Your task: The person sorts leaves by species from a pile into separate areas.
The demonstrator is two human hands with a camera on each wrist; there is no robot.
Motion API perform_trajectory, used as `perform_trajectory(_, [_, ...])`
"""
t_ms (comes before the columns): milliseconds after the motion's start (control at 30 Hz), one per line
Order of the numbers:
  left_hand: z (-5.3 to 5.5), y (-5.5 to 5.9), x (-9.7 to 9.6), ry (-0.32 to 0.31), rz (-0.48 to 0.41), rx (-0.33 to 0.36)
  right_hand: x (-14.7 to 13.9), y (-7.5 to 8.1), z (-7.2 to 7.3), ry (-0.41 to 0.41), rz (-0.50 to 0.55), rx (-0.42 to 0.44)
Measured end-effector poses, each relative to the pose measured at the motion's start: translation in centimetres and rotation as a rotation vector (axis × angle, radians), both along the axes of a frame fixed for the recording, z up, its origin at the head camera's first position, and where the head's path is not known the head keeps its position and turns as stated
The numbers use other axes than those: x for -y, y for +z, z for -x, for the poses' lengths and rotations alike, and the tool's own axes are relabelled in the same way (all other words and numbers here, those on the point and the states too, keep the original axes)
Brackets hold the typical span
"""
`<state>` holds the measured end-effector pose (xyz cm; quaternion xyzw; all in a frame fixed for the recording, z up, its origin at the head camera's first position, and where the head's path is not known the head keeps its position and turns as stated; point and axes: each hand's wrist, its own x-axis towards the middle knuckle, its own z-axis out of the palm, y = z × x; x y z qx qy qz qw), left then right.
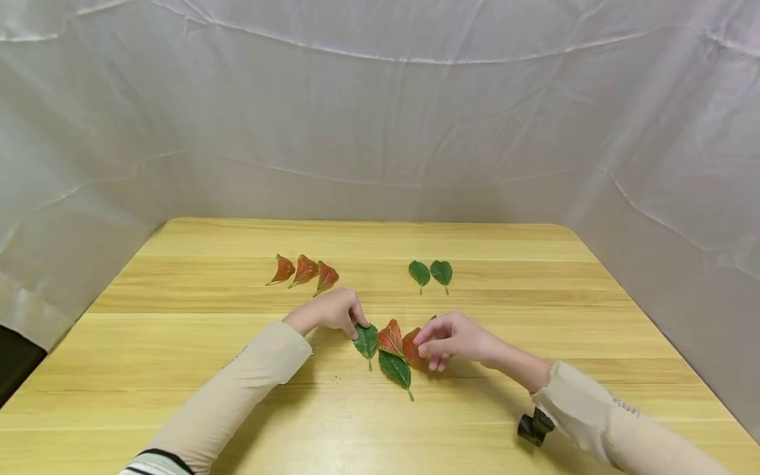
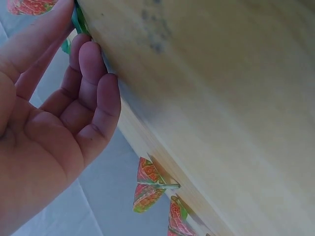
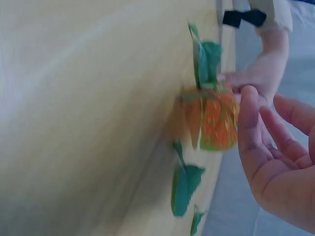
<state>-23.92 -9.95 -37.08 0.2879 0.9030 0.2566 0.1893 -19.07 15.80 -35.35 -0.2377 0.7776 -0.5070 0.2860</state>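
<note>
In the head view my left hand (image 1: 335, 311) pinches the top edge of a green leaf (image 1: 365, 341) with thumb and index finger. The left wrist view has the thumb and index finger meeting at the green leaf (image 2: 79, 20). Right of that leaf lies a red leaf (image 1: 390, 339), with another green leaf (image 1: 395, 369) just below. My right hand (image 1: 457, 340) hovers over a second red leaf (image 1: 411, 346) and partly covers it. Its fingers are loosely bent and apart in the right wrist view, with nothing between them. A dark leaf tip shows behind this hand.
Toward the back left, red leaves (image 1: 306, 269) lie in a row of three on the wooden table (image 1: 178, 369). Two green leaves (image 1: 419, 272) lie at the back right. Pale cloth (image 1: 380, 119) hangs around the table. A black device (image 1: 534, 427) sits under my right cuff.
</note>
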Motion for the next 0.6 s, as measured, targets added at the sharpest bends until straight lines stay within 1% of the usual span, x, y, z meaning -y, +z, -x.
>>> perform_trajectory(100, [0.0, 0.0, 0.0, -0.005, -0.009, 0.002, 0.4, -0.3, -0.5, 0.05, 0.012, 0.024])
perform_trajectory(200, [0.0, 0.0, 0.1, -0.002, -0.016, 0.007, 0.7, -0.6, -0.8, 0.08, 0.016, 0.035])
perform_trajectory(333, [-0.1, 0.1, 0.1, 0.006, -0.017, 0.013, 1.0, -0.9, -1.2, 0.104, -0.005, 0.005])
perform_trajectory(500, [-0.1, 0.1, 0.1, 0.007, -0.017, 0.016, 1.5, -0.9, -1.6, 0.133, -0.05, -0.09])
perform_trajectory(600, [-0.1, 0.1, 0.0, 0.012, -0.013, 0.017, 1.8, -1.0, -1.7, 0.152, -0.101, -0.169])
